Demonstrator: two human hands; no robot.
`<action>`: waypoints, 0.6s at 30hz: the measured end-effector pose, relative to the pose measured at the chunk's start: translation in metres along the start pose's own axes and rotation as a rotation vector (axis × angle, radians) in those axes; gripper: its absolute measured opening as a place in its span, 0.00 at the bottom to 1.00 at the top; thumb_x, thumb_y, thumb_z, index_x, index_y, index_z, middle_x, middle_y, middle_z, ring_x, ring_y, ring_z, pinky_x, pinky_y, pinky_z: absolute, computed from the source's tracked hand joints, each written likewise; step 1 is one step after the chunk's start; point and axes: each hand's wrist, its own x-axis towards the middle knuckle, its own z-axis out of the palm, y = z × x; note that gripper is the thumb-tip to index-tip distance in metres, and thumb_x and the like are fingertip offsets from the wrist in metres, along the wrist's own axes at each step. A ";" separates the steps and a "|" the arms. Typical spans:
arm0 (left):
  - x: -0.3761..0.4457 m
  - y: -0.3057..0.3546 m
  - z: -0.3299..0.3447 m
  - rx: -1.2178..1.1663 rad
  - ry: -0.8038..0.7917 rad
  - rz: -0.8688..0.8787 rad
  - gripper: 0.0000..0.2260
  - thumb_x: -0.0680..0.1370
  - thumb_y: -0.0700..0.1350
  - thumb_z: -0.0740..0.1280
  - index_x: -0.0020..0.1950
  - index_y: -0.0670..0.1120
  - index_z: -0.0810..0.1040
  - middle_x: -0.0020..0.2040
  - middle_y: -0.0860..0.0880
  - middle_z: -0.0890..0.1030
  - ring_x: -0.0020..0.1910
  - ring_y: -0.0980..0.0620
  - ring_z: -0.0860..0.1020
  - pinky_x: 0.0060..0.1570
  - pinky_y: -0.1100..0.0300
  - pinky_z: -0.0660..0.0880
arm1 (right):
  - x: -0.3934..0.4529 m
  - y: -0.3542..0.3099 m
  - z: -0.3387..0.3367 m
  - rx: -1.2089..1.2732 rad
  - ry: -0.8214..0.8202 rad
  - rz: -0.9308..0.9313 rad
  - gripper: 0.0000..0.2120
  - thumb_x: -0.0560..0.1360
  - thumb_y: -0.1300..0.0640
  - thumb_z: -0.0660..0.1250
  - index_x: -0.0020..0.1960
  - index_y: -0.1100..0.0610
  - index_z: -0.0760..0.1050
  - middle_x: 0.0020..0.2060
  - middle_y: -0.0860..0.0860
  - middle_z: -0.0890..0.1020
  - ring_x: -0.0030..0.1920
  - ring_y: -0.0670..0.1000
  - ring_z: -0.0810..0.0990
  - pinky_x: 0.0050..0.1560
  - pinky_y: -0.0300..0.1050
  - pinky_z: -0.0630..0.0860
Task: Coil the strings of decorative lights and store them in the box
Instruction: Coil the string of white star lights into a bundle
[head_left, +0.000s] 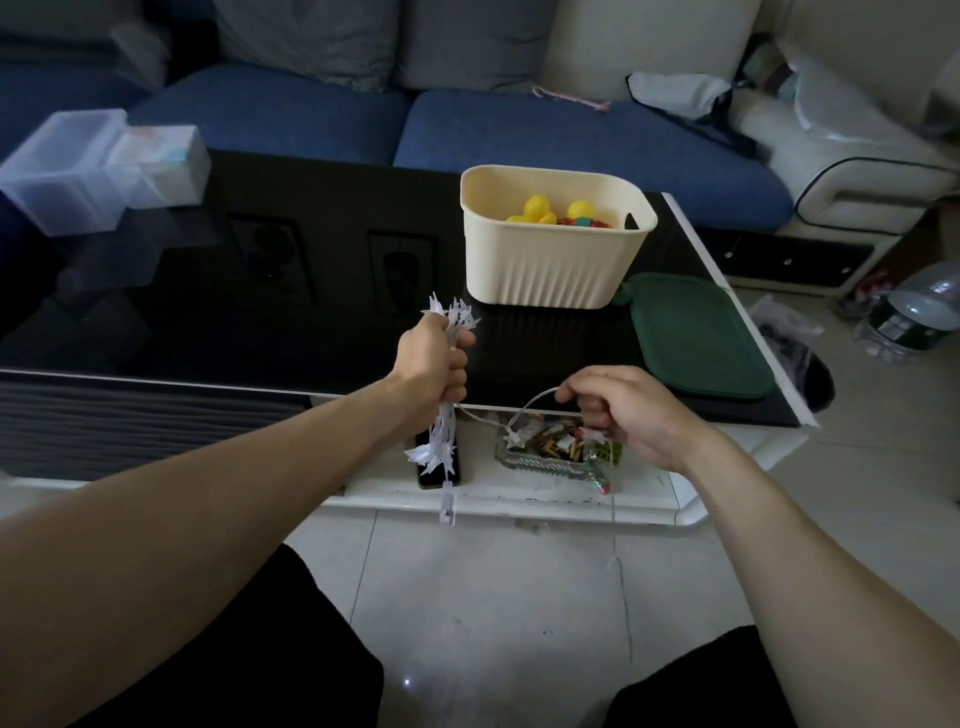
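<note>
My left hand (434, 364) grips a bundled coil of white star-shaped string lights (441, 441); stars stick out above the fist and hang below it, ending in a small clear clip. A thin clear wire runs from that bundle to my right hand (618, 410), which pinches it, with the loose end trailing down toward the floor. The cream ribbed box (550, 265) stands on the black table behind my hands. Inside it lie yellow duck-shaped lights (537, 210) and a red-green bit.
A dark green lid (696, 338) lies right of the box. A glass ashtray (550, 452) with colourful bits and a dark phone (439, 470) sit on the white lower shelf. Clear plastic containers (67, 171) stand far left. A blue sofa is behind; a water bottle (914, 312) stands at right.
</note>
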 end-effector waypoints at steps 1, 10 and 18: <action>0.000 -0.001 0.002 0.002 -0.008 0.005 0.12 0.81 0.42 0.51 0.42 0.44 0.71 0.24 0.52 0.63 0.24 0.54 0.58 0.25 0.61 0.57 | -0.001 -0.002 0.004 -0.066 -0.013 -0.012 0.13 0.83 0.59 0.61 0.47 0.60 0.81 0.24 0.44 0.70 0.29 0.43 0.70 0.37 0.38 0.67; -0.009 -0.010 0.022 -0.009 -0.141 0.011 0.09 0.83 0.38 0.51 0.46 0.43 0.68 0.32 0.45 0.72 0.31 0.47 0.74 0.37 0.50 0.78 | 0.005 0.004 0.031 -0.508 -0.027 -0.184 0.07 0.80 0.52 0.69 0.44 0.46 0.83 0.37 0.44 0.84 0.32 0.37 0.77 0.38 0.37 0.71; -0.009 -0.021 0.032 0.153 -0.023 0.003 0.07 0.83 0.39 0.54 0.52 0.44 0.72 0.38 0.45 0.77 0.40 0.47 0.77 0.44 0.50 0.79 | 0.006 0.002 0.045 -0.372 0.181 -0.209 0.13 0.68 0.51 0.81 0.42 0.50 0.77 0.35 0.49 0.81 0.33 0.44 0.77 0.34 0.36 0.72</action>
